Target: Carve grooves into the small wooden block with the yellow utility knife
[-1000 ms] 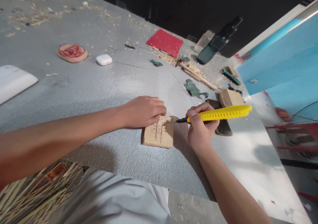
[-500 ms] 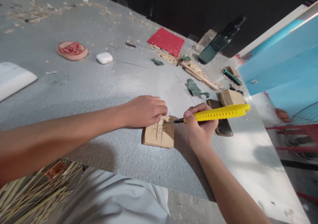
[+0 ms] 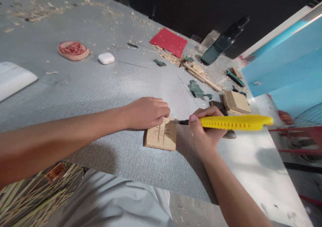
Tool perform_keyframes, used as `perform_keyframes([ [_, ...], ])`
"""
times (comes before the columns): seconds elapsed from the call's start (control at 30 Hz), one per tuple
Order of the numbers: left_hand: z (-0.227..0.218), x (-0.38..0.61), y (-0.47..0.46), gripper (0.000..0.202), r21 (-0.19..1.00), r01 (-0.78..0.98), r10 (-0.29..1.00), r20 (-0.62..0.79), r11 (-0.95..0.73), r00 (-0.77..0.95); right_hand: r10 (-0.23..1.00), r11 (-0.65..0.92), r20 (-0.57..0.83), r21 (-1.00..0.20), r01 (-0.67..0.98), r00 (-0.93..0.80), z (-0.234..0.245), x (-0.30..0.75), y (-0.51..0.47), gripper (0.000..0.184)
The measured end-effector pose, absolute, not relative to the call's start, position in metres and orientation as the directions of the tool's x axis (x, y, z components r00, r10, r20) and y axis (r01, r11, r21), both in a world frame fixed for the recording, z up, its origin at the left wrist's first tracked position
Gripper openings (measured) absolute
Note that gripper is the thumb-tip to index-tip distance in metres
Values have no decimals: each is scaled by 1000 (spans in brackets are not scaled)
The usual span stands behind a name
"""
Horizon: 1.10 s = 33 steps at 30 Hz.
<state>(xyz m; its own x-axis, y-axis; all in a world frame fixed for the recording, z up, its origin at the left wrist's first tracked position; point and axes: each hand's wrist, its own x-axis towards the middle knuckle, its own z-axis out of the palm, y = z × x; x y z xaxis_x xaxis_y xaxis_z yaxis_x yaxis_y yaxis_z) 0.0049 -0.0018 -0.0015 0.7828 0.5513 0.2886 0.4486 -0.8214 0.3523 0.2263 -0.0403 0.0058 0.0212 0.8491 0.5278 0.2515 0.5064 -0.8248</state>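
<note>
On grey shaving-strewn table (image 3: 88, 86), left hand (image 3: 147, 112) pinning wood block (image 3: 161, 138), right hand (image 3: 205, 129) gripping yellow knife (image 3: 233, 122).

Surface: a grey textured table (image 3: 83, 86), strewn with wood shavings, thickest far beyond the hands.
Under the left hand (image 3: 147, 113): a flat wooden block (image 3: 161, 138) with cut lines, lying on the table between the two hands.
Beyond the right hand (image 3: 205, 128): a wooden block (image 3: 236, 102) lying on a dark slab (image 3: 227, 133), just past the knuckles.
Farther out from the right hand: green scraps (image 3: 197, 89), wooden sticks (image 3: 202, 76), a red square sheet (image 3: 168, 42), a dark bottle (image 3: 222, 42).
Far beyond the left hand: a white earbud case (image 3: 106, 58), a round red-carved wooden disc (image 3: 73, 50).
Far left of the left forearm: a white pad (image 3: 12, 79).
</note>
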Motion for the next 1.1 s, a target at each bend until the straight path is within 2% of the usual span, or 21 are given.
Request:
perform_keyframes([
  [0.13, -2, 5, -2, 20, 345, 451, 550, 289, -823, 784, 901, 351, 376, -925, 148, 215, 1, 229, -31, 21],
  [0.27, -1, 5, -2, 21, 344, 457, 554, 278, -820, 785, 972, 136, 127, -990, -36, 197, -1, 226, -27, 28],
  [0.37, -1, 5, -2, 21, 349, 453, 553, 281, -820, 785, 986, 43, 26, -993, -106, 163, -1, 222, -26, 33],
  [0.53, -2, 5, -2, 21, 350, 450, 550, 280, -822, 787, 987, 55, 47, -997, -46, 152, -4, 223, -26, 35],
  [0.83, -3, 5, -1, 21, 359, 459, 559, 258, -813, 788, 947, 239, 275, -949, 205, 168, -4, 229, -29, 21],
  [0.97, -3, 4, -1, 21, 358, 458, 558, 264, -814, 786, 951, 240, 271, -952, 191, 152, -3, 228, -29, 22],
  [1.1, -2, 4, -1, 20, 352, 458, 555, 258, -816, 791, 976, 190, 202, -972, 141, 77, -4, 230, -28, 27],
])
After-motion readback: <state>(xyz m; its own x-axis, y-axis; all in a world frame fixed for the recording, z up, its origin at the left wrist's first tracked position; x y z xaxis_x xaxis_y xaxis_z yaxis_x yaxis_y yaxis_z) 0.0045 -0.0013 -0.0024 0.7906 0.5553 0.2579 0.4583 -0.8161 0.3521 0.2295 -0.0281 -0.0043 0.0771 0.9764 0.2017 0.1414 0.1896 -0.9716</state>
